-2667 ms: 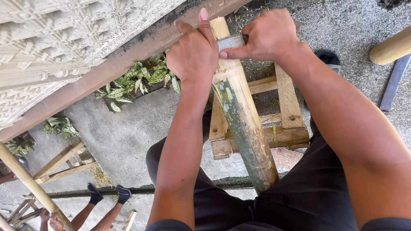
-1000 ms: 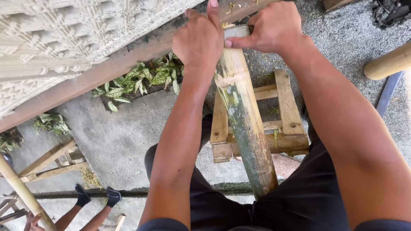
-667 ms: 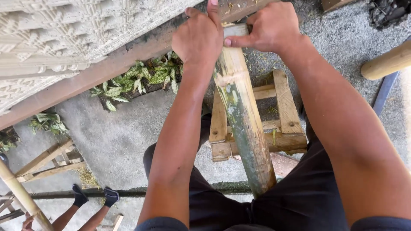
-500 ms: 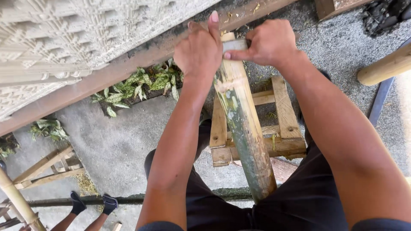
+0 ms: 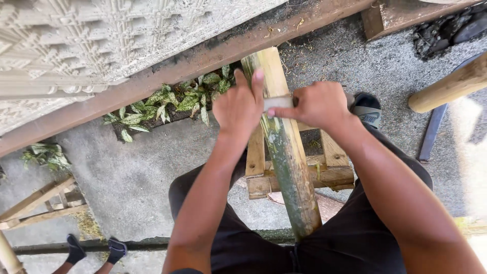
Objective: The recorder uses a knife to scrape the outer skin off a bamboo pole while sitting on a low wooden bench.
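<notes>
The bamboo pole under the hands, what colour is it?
The bamboo pole is green lower down and pale yellow-tan toward its far end, seen in the head view.

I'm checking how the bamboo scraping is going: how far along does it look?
Done: the far end of the bamboo pole looks pale and bare. In hand: the left hand and right hand hold a flat blade crosswise on the pole, over the wooden stand. Left: the near stretch, towards the lap, is green and dark-streaked.
</notes>
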